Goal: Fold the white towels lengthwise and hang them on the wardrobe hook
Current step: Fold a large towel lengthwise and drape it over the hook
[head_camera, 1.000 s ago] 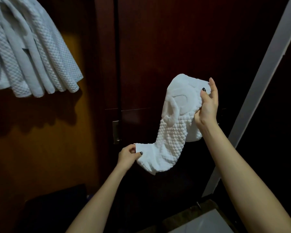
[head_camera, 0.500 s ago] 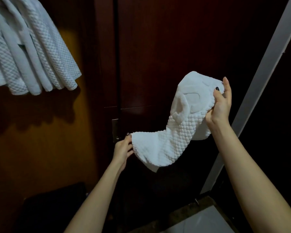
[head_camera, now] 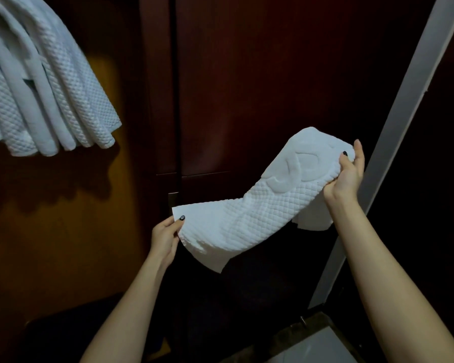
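Towel (head_camera: 249,218): white quilted cloth, matt. Wardrobe door (head_camera: 260,74): dark polished wood.

The white towel (head_camera: 249,218) I hold is stretched between my hands, folded into a long band that runs slantwise from lower left up to upper right. Its quilted diamond weave shows along the middle, with a raised, smooth emblem near the upper end. The lower edge sags in a loose curl, and a flap hangs behind the upper part. Up at the left, more white towels (head_camera: 40,85) of the same weave hang bunched in long folds.
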The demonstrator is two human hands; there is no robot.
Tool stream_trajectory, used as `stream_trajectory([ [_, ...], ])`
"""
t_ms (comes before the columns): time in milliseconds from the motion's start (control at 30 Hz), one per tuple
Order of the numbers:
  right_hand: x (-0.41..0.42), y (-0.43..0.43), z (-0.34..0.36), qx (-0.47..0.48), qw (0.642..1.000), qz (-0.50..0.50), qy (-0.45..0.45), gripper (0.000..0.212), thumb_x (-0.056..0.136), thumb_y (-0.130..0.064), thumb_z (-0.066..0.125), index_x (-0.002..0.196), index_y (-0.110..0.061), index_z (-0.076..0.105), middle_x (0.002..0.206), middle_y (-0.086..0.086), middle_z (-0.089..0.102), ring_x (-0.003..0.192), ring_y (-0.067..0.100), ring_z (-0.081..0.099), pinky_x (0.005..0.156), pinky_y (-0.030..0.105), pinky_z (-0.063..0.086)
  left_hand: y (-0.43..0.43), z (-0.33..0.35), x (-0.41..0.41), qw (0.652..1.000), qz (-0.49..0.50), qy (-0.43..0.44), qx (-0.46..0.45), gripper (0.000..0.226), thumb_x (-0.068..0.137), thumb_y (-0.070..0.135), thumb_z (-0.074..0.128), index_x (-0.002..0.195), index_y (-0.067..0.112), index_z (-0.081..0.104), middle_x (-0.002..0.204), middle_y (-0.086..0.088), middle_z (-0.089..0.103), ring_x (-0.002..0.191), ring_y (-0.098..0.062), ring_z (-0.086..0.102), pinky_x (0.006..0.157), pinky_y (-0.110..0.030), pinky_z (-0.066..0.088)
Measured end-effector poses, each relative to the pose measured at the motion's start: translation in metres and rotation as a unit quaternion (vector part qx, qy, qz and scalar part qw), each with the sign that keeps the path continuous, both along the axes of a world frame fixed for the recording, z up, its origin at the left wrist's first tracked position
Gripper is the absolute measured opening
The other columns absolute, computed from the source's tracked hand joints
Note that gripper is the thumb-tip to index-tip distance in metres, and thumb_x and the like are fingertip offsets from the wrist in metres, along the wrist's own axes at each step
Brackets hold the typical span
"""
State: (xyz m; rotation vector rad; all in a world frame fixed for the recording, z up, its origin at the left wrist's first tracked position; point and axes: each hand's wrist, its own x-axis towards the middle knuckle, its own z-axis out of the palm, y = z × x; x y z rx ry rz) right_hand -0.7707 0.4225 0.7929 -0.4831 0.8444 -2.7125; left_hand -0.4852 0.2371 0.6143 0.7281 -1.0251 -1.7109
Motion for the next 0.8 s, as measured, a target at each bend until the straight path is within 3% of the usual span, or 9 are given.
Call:
stream_trajectory([
  [133, -0.007, 0.001, -0.008, 0.019, 0.999, -0.019, -0.021, 0.046, 0.098, 0.001, 0.045, 0.138, -0.021, 0.049, 0.128, 0.008, 0.058, 0.103, 0.018, 0.067, 0.081, 0.031, 0.058, -0.003, 0.005, 0.006, 0.994, -0.015, -0.081, -0.069, 0.027, 0.094, 0.006, 0.056, 0.117, 0.019, 0.062, 0.099, 0.003, 0.074, 0.089, -0.016, 0.071, 0.066, -0.027, 0.056],
  [233, -0.011, 0.001, -0.012, 0.037, 0.998, -0.032, -0.042, 0.048, 0.098, 0.002, 0.045, 0.139, -0.022, 0.049, 0.135, 0.011, 0.053, 0.115, 0.024, 0.062, 0.091, 0.037, 0.056, -0.003, 0.009, 0.009, 0.96, -0.103, -0.21, -0.155, 0.058, 0.087, 0.008, 0.067, 0.133, 0.034, 0.043, 0.116, 0.017, 0.059, 0.098, -0.007, 0.062, 0.07, -0.023, 0.055],
  [300, -0.012, 0.001, -0.015, 0.042, 0.997, -0.037, -0.054, 0.048, 0.098, 0.001, 0.044, 0.14, -0.022, 0.049, 0.135, 0.013, 0.053, 0.116, 0.026, 0.061, 0.092, 0.039, 0.056, -0.004, 0.007, 0.01, 0.949, -0.122, -0.239, -0.167, 0.072, 0.086, 0.006, 0.068, 0.143, 0.033, 0.034, 0.12, 0.02, 0.053, 0.102, -0.004, 0.058, 0.072, -0.021, 0.054],
  [467, -0.013, 0.002, -0.01, 0.046, 0.996, -0.044, -0.064, 0.048, 0.099, 0.0, 0.042, 0.14, -0.023, 0.047, 0.139, 0.014, 0.049, 0.118, 0.026, 0.059, 0.094, 0.04, 0.055, 0.0, -0.006, 0.018, 0.995, -0.065, -0.081, -0.011, 0.062, 0.087, -0.008, 0.057, 0.138, 0.027, 0.05, 0.11, -0.004, 0.071, 0.093, -0.018, 0.07, 0.067, -0.026, 0.058],
  [600, 0.001, -0.008, 0.002, 0.037, 0.999, -0.018, -0.03, 0.047, 0.1, 0.001, 0.04, 0.141, -0.021, 0.044, 0.14, 0.015, 0.048, 0.12, 0.028, 0.057, 0.087, 0.032, 0.057, 0.013, -0.021, 0.001, 0.994, 0.015, -0.031, 0.103, 0.037, 0.093, -0.005, 0.051, 0.129, 0.003, 0.05, 0.122, -0.024, 0.06, 0.092, -0.026, 0.066, 0.076, -0.036, 0.055],
  [667, 0.01, -0.014, 0.009, 0.033, 0.999, -0.007, -0.02, 0.047, 0.101, 0.0, 0.039, 0.142, -0.021, 0.044, 0.14, 0.014, 0.047, 0.119, 0.027, 0.057, 0.084, 0.031, 0.058, 0.02, -0.029, -0.006, 0.988, -0.011, -0.029, 0.149, 0.032, 0.094, -0.001, 0.053, 0.126, -0.001, 0.05, 0.126, -0.024, 0.058, 0.098, -0.026, 0.062, 0.085, -0.04, 0.05],
  [800, 0.025, -0.022, 0.021, 0.034, 0.999, 0.022, -0.008, 0.045, 0.102, -0.002, 0.038, 0.141, -0.023, 0.044, 0.128, 0.008, 0.052, 0.11, 0.023, 0.061, 0.08, 0.031, 0.058, 0.036, -0.031, -0.012, 0.992, -0.058, -0.035, 0.108, 0.053, 0.089, 0.0, 0.059, 0.134, 0.025, 0.046, 0.115, -0.01, 0.065, 0.104, -0.023, 0.062, 0.092, -0.044, 0.049],
])
